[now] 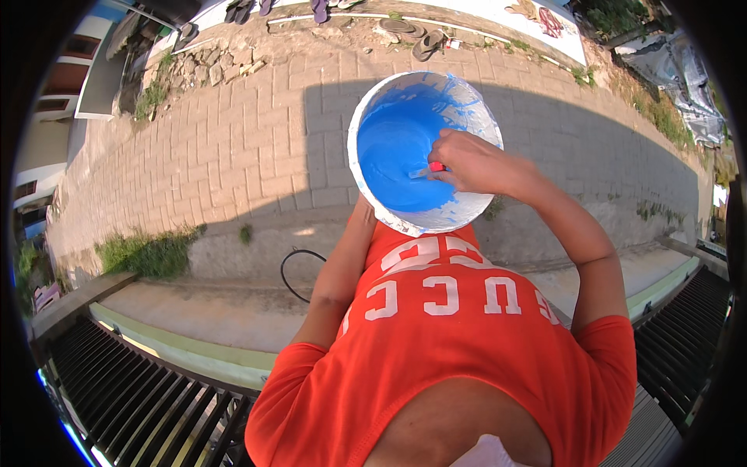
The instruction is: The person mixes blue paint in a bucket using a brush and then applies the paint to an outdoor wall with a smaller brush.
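Observation:
A white bucket (471, 206) of blue paint (389, 148) is held in front of my body, its rim and inner wall streaked with blue. My right hand (467, 159) reaches over the right side, fingers closed round a red-handled tool (436, 168) whose thin metal part dips into the paint. My left hand (366, 206) comes up under the bucket's lower left side and holds it there; its fingers are hidden by the bucket.
Below lies a brick-paved lane (194, 156) with sandals (428, 47) and rubble (218, 66) along its far edge. Black railings (148, 389) flank me on both sides at a concrete ledge (179, 315). A black hose loop (288, 284) hangs at left.

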The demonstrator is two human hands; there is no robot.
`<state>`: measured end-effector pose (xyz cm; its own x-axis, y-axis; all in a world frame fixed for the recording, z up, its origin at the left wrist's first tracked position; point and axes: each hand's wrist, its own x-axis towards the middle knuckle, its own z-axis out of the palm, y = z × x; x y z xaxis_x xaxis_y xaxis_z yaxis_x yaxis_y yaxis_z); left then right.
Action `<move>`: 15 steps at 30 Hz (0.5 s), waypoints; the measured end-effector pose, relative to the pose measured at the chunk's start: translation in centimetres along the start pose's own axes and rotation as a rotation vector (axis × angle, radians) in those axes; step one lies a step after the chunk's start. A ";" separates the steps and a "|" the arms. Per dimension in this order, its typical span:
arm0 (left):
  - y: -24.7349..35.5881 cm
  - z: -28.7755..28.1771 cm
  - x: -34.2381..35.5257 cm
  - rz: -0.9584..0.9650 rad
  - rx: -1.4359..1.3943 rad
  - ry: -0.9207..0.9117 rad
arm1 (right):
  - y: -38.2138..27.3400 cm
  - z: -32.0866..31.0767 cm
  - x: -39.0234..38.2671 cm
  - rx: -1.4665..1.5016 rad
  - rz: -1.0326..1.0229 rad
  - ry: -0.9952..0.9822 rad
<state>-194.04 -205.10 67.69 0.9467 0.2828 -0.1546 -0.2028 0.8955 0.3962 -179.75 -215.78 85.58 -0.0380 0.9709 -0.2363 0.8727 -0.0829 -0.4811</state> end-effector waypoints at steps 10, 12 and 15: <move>-0.2 0.2 -0.5 -0.014 -0.003 0.001 | 0.1 1.5 1.8 -0.075 -0.123 0.348; -0.2 0.1 -0.5 -0.012 -0.001 0.004 | 0.5 1.0 1.4 -0.154 -0.083 0.379; -0.1 -0.1 -0.4 -0.004 -0.002 0.011 | -0.1 0.1 0.1 -0.091 0.028 0.204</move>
<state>-194.42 -205.25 67.59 0.9448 0.2826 -0.1659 -0.1994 0.8975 0.3934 -179.90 -215.70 85.56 0.0778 0.9946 -0.0684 0.9128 -0.0986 -0.3964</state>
